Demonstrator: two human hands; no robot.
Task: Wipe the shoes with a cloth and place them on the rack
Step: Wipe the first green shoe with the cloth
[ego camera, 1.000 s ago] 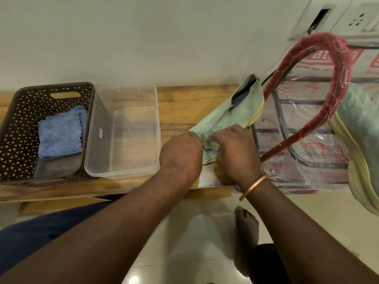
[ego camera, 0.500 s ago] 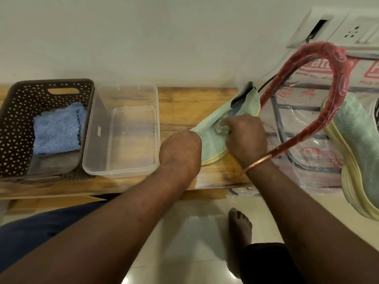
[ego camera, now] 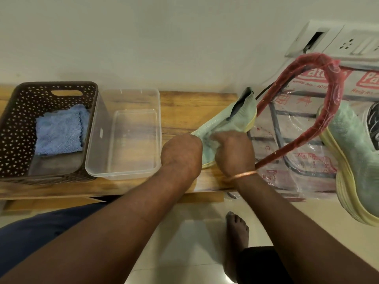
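Note:
A pale green shoe (ego camera: 238, 117) with a yellow sole lies on the wooden bench (ego camera: 184, 107), heel pointing to the back right. My left hand (ego camera: 181, 153) grips its toe end. My right hand (ego camera: 233, 153) holds a small pale cloth (ego camera: 208, 140) bunched against the shoe's upper, most of it hidden under the fingers. A second matching shoe (ego camera: 352, 152) rests at the far right on the rack (ego camera: 333, 93), a red-tubed frame wrapped in clear printed plastic.
A brown perforated basket (ego camera: 55, 85) at the left of the bench holds a folded blue cloth (ego camera: 59, 132). A clear plastic tub (ego camera: 123, 173) stands beside it. A wall socket panel (ego camera: 336, 42) is above the rack. My bare foot (ego camera: 235, 228) is on the tiled floor.
My right hand with the cloth slid up the shoe toward the heel, then came back down toward the toe. My left hand kept its grip on the toe.

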